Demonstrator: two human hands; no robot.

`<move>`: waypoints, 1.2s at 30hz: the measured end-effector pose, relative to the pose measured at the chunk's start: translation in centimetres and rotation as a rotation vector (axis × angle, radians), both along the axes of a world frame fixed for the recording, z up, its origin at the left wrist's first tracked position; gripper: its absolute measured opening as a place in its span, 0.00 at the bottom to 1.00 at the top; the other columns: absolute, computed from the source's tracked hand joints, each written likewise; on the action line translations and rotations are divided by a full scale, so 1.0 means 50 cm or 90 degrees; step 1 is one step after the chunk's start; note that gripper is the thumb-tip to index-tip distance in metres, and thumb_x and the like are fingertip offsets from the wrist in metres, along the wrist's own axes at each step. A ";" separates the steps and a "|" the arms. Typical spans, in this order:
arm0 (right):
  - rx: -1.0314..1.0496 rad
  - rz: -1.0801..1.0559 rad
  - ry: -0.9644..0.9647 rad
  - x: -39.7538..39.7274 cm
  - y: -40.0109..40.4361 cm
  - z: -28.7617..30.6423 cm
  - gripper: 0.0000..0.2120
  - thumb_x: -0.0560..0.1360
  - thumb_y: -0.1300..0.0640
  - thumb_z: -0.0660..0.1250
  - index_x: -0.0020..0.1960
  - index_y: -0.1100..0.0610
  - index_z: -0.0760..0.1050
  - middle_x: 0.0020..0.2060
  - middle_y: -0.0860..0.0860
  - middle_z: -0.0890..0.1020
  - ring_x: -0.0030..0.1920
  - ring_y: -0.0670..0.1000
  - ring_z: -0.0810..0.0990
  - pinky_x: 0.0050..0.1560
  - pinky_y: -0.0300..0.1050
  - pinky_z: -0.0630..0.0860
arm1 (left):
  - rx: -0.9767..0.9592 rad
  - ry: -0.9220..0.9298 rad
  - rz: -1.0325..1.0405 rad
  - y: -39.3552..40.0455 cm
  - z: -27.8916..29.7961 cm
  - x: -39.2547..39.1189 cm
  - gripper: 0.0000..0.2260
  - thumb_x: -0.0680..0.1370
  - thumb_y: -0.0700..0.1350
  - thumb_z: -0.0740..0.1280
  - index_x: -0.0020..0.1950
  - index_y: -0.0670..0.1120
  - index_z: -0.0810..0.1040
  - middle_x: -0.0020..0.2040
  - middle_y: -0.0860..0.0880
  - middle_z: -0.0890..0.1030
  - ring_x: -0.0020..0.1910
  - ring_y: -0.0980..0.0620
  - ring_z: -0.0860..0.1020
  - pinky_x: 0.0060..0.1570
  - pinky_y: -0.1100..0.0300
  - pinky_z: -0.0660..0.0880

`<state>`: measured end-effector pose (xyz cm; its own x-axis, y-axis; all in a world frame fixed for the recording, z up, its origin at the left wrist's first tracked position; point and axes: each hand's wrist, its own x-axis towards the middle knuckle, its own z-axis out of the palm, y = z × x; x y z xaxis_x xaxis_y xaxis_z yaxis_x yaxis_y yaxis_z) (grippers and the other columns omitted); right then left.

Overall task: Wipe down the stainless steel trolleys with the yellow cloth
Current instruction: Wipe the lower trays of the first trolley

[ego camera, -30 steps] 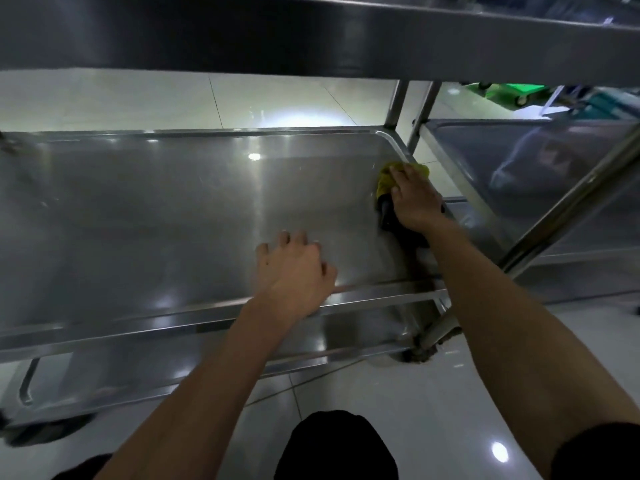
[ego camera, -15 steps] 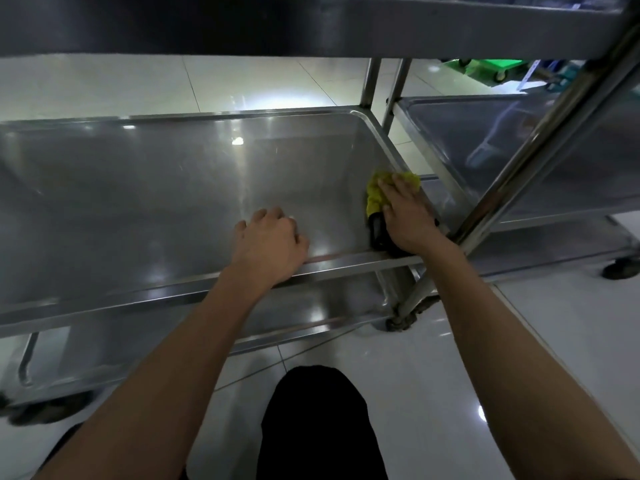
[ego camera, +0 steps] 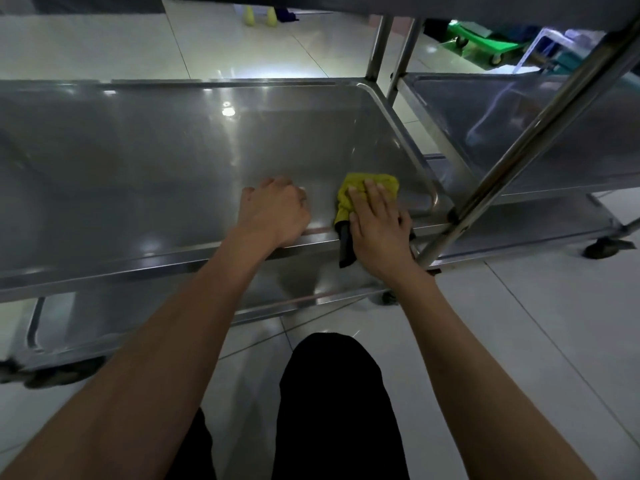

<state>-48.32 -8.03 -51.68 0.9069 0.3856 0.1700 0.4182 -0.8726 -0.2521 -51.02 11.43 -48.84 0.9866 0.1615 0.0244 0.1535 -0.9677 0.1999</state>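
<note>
Stainless steel trolley (ego camera: 156,161), middle shelf in view: a shallow tray with a raised rim, bare metal carrying light reflections. Yellow cloth (ego camera: 372,183), crumpled, lying on that shelf at its near right corner, just inside the front rim; a dark strip on the cloth's near edge hangs over the rim. Right hand (ego camera: 375,220): laid palm down on top of the cloth, fingers straight and a little spread, pressing it flat to the metal rather than curling round it. Left hand (ego camera: 273,211): resting on the front rim just left of the cloth, near but not touching it, fingers bent over onto the shelf surface; whether they actually clasp the rim cannot be told. Upright post (ego camera: 530,136), a slanting steel tube, rising from the shelf's near right corner beside the right wrist. Second trolley (ego camera: 554,109), same make, standing just to the right, its caster (ego camera: 602,249) on the pale tiled floor (ego camera: 519,334). Green wheeled dolly (ego camera: 485,43) at the far upper right. Person's dark-clad leg (ego camera: 332,403) below, between the two forearms.
</note>
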 end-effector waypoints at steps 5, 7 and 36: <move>0.002 0.035 -0.013 -0.067 0.094 -0.010 0.24 0.84 0.49 0.48 0.79 0.49 0.57 0.81 0.51 0.52 0.80 0.52 0.48 0.73 0.59 0.53 | -0.137 0.038 -0.081 0.061 0.007 -0.035 0.20 0.81 0.45 0.55 0.73 0.48 0.72 0.74 0.44 0.71 0.72 0.42 0.68 0.71 0.47 0.66; 0.002 0.025 -0.014 -0.076 0.106 -0.012 0.24 0.84 0.49 0.48 0.79 0.49 0.56 0.81 0.50 0.51 0.80 0.51 0.47 0.73 0.60 0.52 | -0.183 -0.013 -0.085 0.090 0.013 -0.074 0.22 0.78 0.46 0.54 0.71 0.45 0.74 0.69 0.42 0.74 0.69 0.40 0.71 0.69 0.46 0.67; 0.020 0.256 -0.064 -0.184 0.274 0.002 0.21 0.80 0.44 0.58 0.72 0.47 0.71 0.79 0.48 0.59 0.80 0.55 0.47 0.73 0.60 0.54 | -0.015 -0.186 0.093 0.224 -0.033 -0.324 0.30 0.70 0.55 0.76 0.70 0.47 0.75 0.67 0.48 0.76 0.71 0.44 0.69 0.63 0.44 0.67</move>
<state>-57.54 5.67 -51.59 0.6632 0.6989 0.2675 0.7482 -0.6274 -0.2158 -67.23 22.63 -50.47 0.9050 0.3045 0.2970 0.2231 -0.9343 0.2781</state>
